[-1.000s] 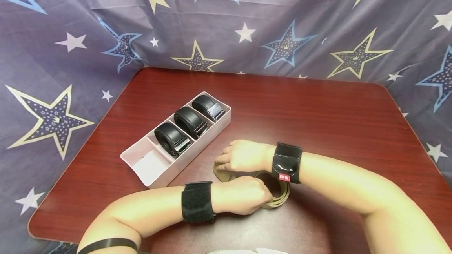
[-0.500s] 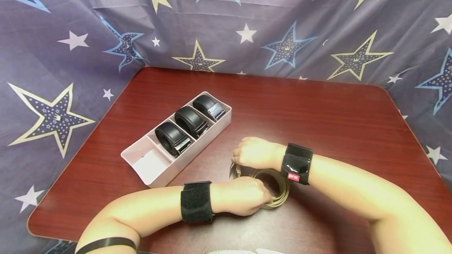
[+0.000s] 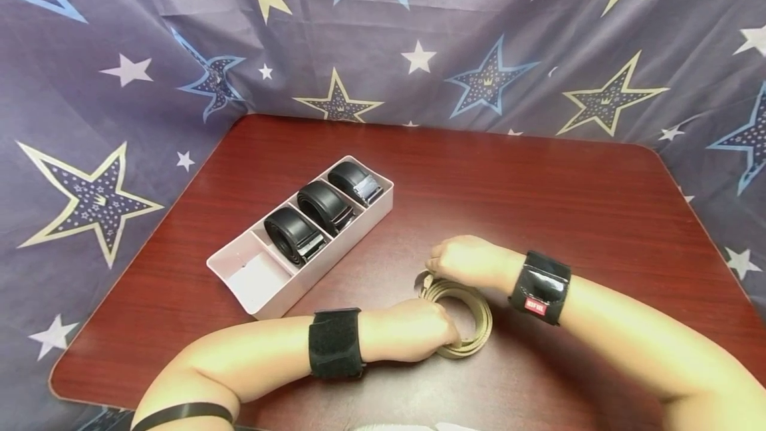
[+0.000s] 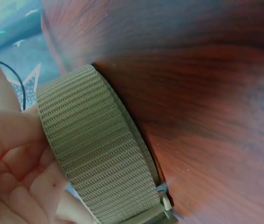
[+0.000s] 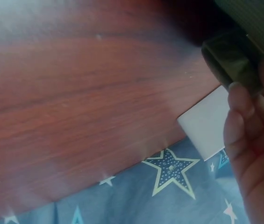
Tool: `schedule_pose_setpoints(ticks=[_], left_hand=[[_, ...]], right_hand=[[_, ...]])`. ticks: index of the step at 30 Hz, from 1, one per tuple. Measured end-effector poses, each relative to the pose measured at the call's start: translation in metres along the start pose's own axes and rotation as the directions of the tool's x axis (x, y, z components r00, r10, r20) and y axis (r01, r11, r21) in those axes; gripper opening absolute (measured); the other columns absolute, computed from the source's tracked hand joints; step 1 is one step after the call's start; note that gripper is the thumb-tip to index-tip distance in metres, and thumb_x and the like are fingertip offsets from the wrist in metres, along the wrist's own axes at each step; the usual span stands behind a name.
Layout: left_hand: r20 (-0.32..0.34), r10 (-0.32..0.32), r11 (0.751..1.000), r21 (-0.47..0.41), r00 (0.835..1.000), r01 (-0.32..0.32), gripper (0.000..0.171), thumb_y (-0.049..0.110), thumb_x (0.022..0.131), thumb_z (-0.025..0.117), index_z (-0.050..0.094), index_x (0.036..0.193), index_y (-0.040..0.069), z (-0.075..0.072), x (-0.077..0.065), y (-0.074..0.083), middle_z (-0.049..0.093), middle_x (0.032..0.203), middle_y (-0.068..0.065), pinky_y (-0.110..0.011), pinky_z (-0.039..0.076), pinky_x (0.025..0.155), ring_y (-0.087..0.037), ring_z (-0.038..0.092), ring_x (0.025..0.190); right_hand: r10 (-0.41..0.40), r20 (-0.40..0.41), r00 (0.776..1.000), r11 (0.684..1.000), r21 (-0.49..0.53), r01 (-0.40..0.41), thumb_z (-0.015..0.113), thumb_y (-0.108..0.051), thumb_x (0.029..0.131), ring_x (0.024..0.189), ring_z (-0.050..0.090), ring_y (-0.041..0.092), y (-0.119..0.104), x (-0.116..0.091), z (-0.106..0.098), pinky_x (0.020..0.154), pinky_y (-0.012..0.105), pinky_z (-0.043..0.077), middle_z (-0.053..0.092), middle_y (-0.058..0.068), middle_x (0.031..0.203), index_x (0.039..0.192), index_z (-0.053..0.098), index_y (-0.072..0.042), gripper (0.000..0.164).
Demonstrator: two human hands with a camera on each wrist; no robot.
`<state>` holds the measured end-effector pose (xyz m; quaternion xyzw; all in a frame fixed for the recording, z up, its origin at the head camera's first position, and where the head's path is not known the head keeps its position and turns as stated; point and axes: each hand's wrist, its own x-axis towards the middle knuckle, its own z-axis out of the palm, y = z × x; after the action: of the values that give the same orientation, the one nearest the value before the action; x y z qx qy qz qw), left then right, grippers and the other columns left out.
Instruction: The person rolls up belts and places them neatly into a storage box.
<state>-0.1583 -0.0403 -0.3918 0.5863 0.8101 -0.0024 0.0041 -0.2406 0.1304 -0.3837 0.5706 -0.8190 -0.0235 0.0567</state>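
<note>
A khaki webbing belt (image 3: pixel 483 316) is wound into a ring that stands on its edge on the table, in front of the person. My left hand (image 3: pixel 413 331) pinches the coil at its near side; the left wrist view shows the ribbed weave of the belt (image 4: pixel 99 144) beside the curled fingers. At the far side, my right hand (image 3: pixel 469 261) grips the belt's end by its metal buckle (image 5: pixel 232 63), fingertips and thumb meeting on it. Part of the buckle is hidden beneath the right fingers in the head view.
A pale pink divided box (image 3: pixel 332 276) sits left of the coil. Three of its compartments each hold a rolled black belt (image 3: pixel 293 235); the nearest one shows a bare floor. A star-printed cloth (image 3: pixel 419 32) hangs round the red-brown table (image 3: pixel 538 191).
My right hand has moved right and drawn the loose buckle end in against the coil, so the ring looks tighter. My left hand keeps its hold in the same place.
</note>
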Motion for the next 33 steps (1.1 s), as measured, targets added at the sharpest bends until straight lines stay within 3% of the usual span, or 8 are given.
schedule_pose_setpoints(ticks=[3, 10, 18, 21, 25, 29, 33], left_hand=[[0.011, -0.009, 1.0, 0.024, 1.0, 0.009, 0.013, 0.014, 0.086, 0.072, 0.069, 0.079, 0.024, -0.003, -0.003, 0.0, 0.072, 0.077, 0.014, -0.022, 0.053, 0.067, -0.008, 0.071, 0.077], [-0.004, -0.021, 0.999, 0.041, 1.0, 0.021, 0.015, 0.014, 0.086, 0.071, 0.065, 0.076, 0.024, -0.004, -0.002, 0.002, 0.071, 0.072, 0.014, -0.023, 0.051, 0.06, -0.006, 0.069, 0.07], [-0.036, -0.081, 0.997, 0.01, 0.996, 0.081, 0.012, 0.012, 0.087, 0.071, 0.064, 0.089, 0.022, -0.005, -0.004, 0.006, 0.072, 0.075, 0.011, -0.023, 0.053, 0.059, -0.009, 0.072, 0.072], [-0.036, -0.101, 0.995, -0.002, 0.994, 0.101, 0.013, 0.013, 0.087, 0.072, 0.067, 0.093, 0.024, -0.004, -0.004, 0.006, 0.074, 0.08, 0.013, -0.022, 0.054, 0.061, -0.009, 0.073, 0.076], [-0.026, -0.107, 0.994, 0.008, 0.994, 0.108, 0.009, 0.016, 0.087, 0.073, 0.069, 0.089, 0.024, -0.004, -0.003, 0.006, 0.074, 0.078, 0.013, -0.022, 0.054, 0.061, -0.008, 0.073, 0.075], [0.008, -0.13, 0.991, 0.011, 0.991, 0.13, 0.009, 0.017, 0.087, 0.073, 0.068, 0.082, 0.023, -0.006, -0.003, 0.006, 0.072, 0.075, 0.011, -0.024, 0.053, 0.06, -0.009, 0.072, 0.073], [0.022, -0.142, 0.99, 0.016, 0.99, 0.142, 0.01, 0.017, 0.087, 0.073, 0.068, 0.08, 0.023, -0.007, -0.004, 0.006, 0.073, 0.074, 0.01, -0.024, 0.054, 0.059, -0.01, 0.072, 0.071]], right_hand=[[-0.026, -0.053, 0.998, 1.0, -0.007, 0.025, 0.07, -0.003, 0.086, 0.061, 0.053, 0.009, 0.0, -0.004, 0.002, 0.056, 0.024, 0.047, 0.056, -0.006, 0.071, 0.074, 0.063, -0.018, 0.02], [-0.004, -0.112, 0.994, 0.997, 0.074, 0.012, 0.073, -0.002, 0.084, 0.06, 0.054, 0.009, 0.002, -0.018, 0.006, 0.057, 0.024, 0.048, 0.054, -0.004, 0.069, 0.073, 0.062, -0.014, 0.02], [0.181, -0.07, 0.981, 0.96, 0.23, -0.161, 0.071, -0.001, 0.084, 0.058, 0.05, 0.008, -0.004, -0.036, 0.003, 0.056, 0.027, 0.047, 0.054, -0.005, 0.066, 0.071, 0.059, -0.014, 0.021], [0.219, -0.087, 0.972, 0.935, 0.304, -0.183, 0.068, 0.003, 0.082, 0.059, 0.048, 0.002, -0.008, -0.044, 0.001, 0.054, 0.024, 0.047, 0.058, -0.007, 0.067, 0.087, 0.067, -0.009, 0.012], [0.22, -0.118, 0.968, 0.912, 0.378, -0.161, 0.066, 0.008, 0.08, 0.065, 0.056, 0.0, -0.012, -0.055, 0.004, 0.058, 0.022, 0.05, 0.069, -0.003, 0.077, 0.113, 0.07, -0.003, 0.035], [0.219, -0.134, 0.966, 0.903, 0.402, -0.149, 0.066, 0.009, 0.079, 0.069, 0.055, -0.001, -0.012, -0.063, 0.006, 0.061, 0.021, 0.05, 0.07, -0.004, 0.08, 0.099, 0.071, -0.007, 0.026], [0.258, -0.118, 0.959, 0.891, 0.413, -0.189, 0.067, 0.006, 0.08, 0.067, 0.045, -0.004, -0.016, -0.069, 0.007, 0.058, 0.019, 0.044, 0.061, -0.011, 0.073, 0.085, 0.064, -0.015, 0.022]])
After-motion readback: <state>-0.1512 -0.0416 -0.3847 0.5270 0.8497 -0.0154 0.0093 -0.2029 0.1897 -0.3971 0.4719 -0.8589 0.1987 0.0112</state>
